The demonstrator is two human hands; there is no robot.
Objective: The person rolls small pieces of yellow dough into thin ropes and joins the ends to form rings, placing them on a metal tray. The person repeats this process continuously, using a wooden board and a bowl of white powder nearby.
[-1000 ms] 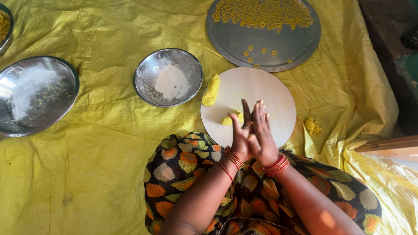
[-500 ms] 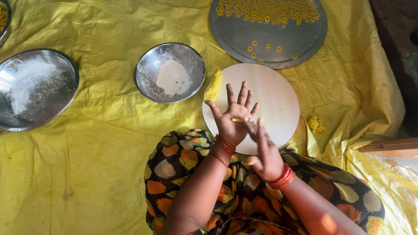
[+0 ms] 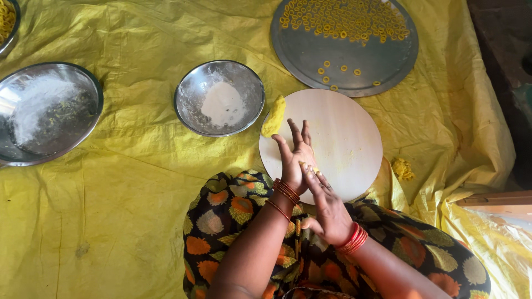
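- Presently, both hands work over the near edge of a round pale board (image 3: 338, 138) laid on a yellow sheet (image 3: 127, 182) on the floor.
- Left hand (image 3: 296, 158): palm up, fingers spread wide and flat, wrist ringed with red bangles.
- Right hand (image 3: 328, 207): fingers extended and laid across the left palm, pressing a small piece of yellow dough (image 3: 308, 166) between the two hands. Neither hand is closed in a grip; the piece is held by pressure between palm and fingers.
- Dough piece: only a sliver shows at the right fingertips, above the board's near edge; its shape cannot be told.
- Stock remaining: a lump of yellow dough (image 3: 274, 116) rests on the board's left rim, just beside the left fingertips and touching the side of a steel bowl of white flour (image 3: 219, 98).
- Work done, by judgement: a large steel tray (image 3: 343, 61) beyond the board carries many small yellow rings (image 3: 343, 19), massed at its far side, a few loose near the board. A good part of the tray is bare.
- Work left, by judgement: the lump is modest, so some rings remain to be formed.
- Also present: a wide steel plate with flour (image 3: 47, 113) at far left; yellow crumbs (image 3: 403, 169) right of the board.
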